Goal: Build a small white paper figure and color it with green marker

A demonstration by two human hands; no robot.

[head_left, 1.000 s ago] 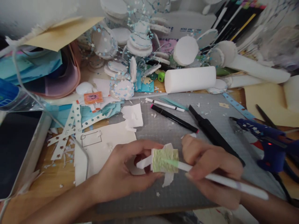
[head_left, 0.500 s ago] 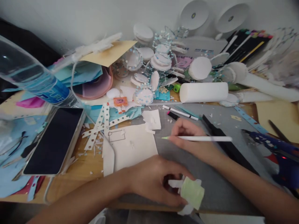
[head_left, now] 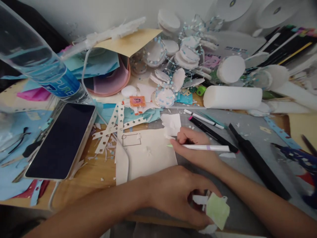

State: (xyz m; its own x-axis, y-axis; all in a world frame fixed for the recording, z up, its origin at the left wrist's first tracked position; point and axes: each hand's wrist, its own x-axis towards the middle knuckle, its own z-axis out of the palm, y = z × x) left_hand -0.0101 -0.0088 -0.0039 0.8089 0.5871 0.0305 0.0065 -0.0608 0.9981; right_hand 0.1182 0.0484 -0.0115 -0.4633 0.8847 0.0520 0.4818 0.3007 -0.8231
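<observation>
A small paper piece point(head_left: 218, 210), its square face coloured light green with white tabs sticking out, is pinched between the thumb and fingers of my left hand point(head_left: 177, 193) by the desk's front edge. My right hand point(head_left: 194, 148) grips a white marker point(head_left: 210, 147) with a green tip, which points left over the right edge of a cream sheet point(head_left: 146, 162). Whether the tip touches the sheet, I cannot tell. A rectangle is drawn on that sheet, and a torn white scrap point(head_left: 172, 124) lies at its upper right corner.
Left stand a phone point(head_left: 63, 140) with a cable and a tilted water bottle point(head_left: 37, 62). Black and white pens point(head_left: 204, 119) lie behind my right hand, and a black stick-like tool point(head_left: 257, 162) is to its right. White craft discs point(head_left: 187, 56) crowd the back.
The view has shifted, so the desk things appear farther right. My right hand has moved left over the desk, bringing the marker tip to the sheet's edge. My left hand still pinches the green paper piece.
</observation>
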